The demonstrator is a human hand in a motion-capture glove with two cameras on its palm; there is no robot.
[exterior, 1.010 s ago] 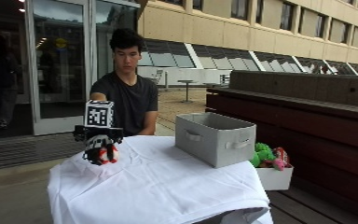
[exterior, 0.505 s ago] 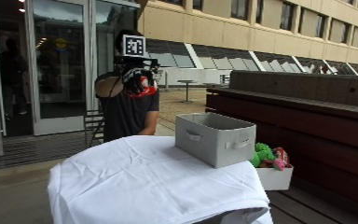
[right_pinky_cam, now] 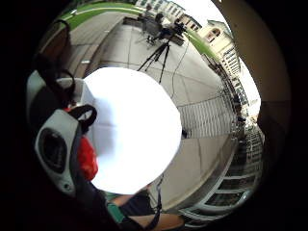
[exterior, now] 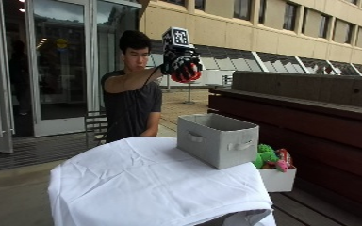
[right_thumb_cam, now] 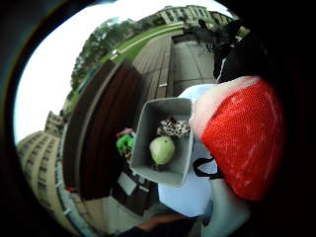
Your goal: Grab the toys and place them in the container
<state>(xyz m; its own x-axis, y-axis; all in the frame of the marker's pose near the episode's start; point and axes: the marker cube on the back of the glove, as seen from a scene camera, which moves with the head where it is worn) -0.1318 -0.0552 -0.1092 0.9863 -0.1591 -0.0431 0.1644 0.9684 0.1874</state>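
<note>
Our right hand (exterior: 184, 68), fingers curled round a red toy (exterior: 189, 74), hangs high above the bin (exterior: 217, 140); the bin lies straight below it.

A red-and-white mesh toy (exterior: 187, 70) is gripped in the person's gloved right hand (exterior: 182, 66), raised high above the table at head height. The grey fabric container (exterior: 217, 140), rectangular with side handles, sits upright near the table's far edge on the white cloth. Inside it lie a pale green round toy (right_thumb_cam: 162, 149) and a black-and-white spotted toy (right_thumb_cam: 174, 128), side by side.
</note>
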